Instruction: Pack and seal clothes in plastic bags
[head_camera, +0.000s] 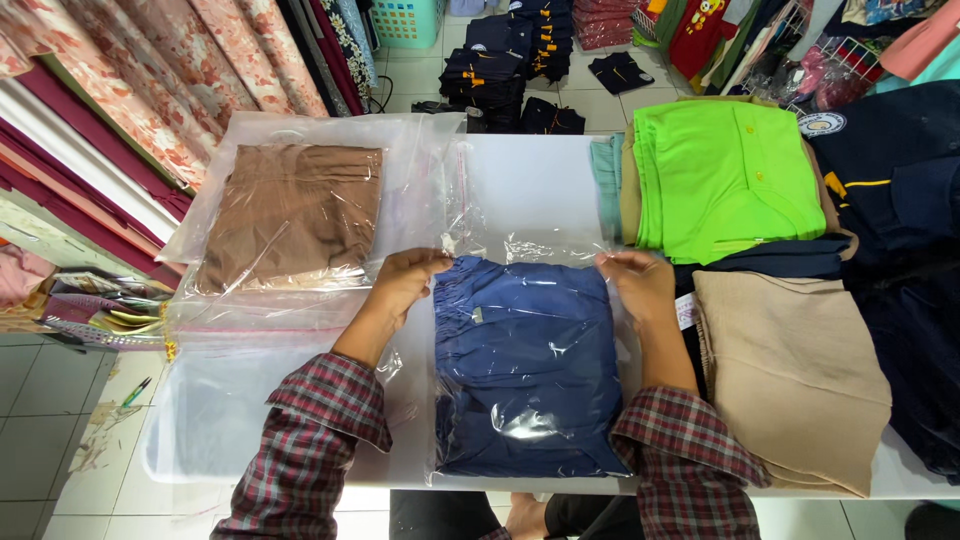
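Near the front edge of the white table (530, 180), in the middle: a folded dark blue cloth inside a clear plastic bag (525, 375), with the left hand (405, 285) pinching the bag's top left corner and the right hand (640, 285) pinching its top right corner, both sleeves red and grey checked. At the left side of the table, further back: a folded brown cloth in another clear bag (290, 215), not touched. At the right side: a bright green folded shirt (725, 180) toward the back edge and a tan folded cloth (790, 370) just beside the right arm.
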